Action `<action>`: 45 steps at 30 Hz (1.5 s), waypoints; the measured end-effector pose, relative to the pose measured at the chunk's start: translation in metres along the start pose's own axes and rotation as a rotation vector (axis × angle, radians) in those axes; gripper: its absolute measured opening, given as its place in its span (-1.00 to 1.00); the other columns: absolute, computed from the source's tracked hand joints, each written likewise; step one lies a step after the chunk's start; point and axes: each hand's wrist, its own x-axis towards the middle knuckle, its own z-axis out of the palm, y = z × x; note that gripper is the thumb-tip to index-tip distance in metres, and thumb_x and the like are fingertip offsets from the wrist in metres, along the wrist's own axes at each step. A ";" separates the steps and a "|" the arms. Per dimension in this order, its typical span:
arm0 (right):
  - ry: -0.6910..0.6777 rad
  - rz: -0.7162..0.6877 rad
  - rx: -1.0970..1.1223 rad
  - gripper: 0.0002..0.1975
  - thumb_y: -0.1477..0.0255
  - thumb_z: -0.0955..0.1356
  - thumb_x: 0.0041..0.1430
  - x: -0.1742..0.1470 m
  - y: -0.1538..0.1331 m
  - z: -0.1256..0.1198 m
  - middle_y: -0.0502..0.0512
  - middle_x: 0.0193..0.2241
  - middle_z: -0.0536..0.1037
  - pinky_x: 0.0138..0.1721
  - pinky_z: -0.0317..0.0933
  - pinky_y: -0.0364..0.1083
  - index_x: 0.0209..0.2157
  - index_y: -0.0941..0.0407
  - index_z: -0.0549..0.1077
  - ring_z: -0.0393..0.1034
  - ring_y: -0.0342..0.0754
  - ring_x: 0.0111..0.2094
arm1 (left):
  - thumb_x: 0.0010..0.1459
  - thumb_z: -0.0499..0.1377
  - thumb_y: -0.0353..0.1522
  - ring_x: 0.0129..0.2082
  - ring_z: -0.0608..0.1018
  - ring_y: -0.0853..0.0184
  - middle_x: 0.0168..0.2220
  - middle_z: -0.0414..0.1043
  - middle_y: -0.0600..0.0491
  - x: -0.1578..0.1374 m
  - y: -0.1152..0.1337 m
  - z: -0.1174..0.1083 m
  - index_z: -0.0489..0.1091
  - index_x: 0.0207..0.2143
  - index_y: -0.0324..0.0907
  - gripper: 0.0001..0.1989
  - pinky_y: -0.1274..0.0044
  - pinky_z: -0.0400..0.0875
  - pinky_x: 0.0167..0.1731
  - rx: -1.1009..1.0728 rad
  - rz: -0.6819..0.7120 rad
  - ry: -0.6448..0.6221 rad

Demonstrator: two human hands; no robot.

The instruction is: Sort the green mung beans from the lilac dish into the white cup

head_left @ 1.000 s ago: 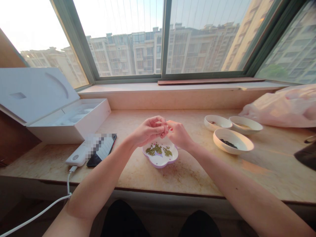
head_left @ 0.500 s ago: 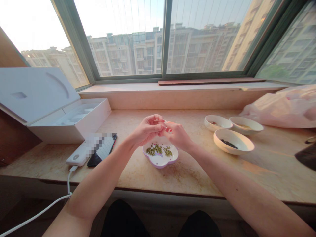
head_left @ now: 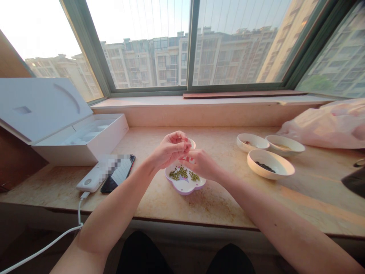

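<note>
My left hand [head_left: 173, 150] hovers above a flower-shaped dish, thumb pressed to the fingertips. Whatever it may be pinching is too small to make out. Close by on the right, my right hand [head_left: 202, 164] is lower, with its fingers stretched out and somewhat apart, reaching toward the left fingertips. The dish [head_left: 184, 188] is white with a lilac rim, and small green beans [head_left: 179, 173] lie in separate patches in it. Part of its far side is hidden by my hands. Behind them shows the rim of a white bowl [head_left: 193, 144], mostly covered.
Three pale bowls stand to the right, one holding dark pieces [head_left: 265, 166]. A plastic bag [head_left: 330, 123] lies behind them. On the left are an open white box [head_left: 105, 140], a phone [head_left: 118, 179] and a white device [head_left: 90, 180] with a cable. The counter's front edge is near my knees.
My right hand has drawn slightly down and away from the left fingertips, its fingers straightening. More of the white bowl behind shows. My left hand stays nearly in place.
</note>
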 end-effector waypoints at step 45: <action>-0.426 -0.051 -0.081 -0.75 0.39 0.49 0.08 -0.004 -0.003 0.003 0.11 -0.04 0.60 -0.03 0.30 0.01 -0.14 0.03 0.64 0.47 0.09 -0.07 | -0.23 0.45 -0.51 -0.45 0.51 0.49 -0.44 0.50 0.16 0.005 -0.003 -0.007 0.43 -0.46 -0.20 -0.72 0.56 0.40 -0.31 0.077 0.069 0.041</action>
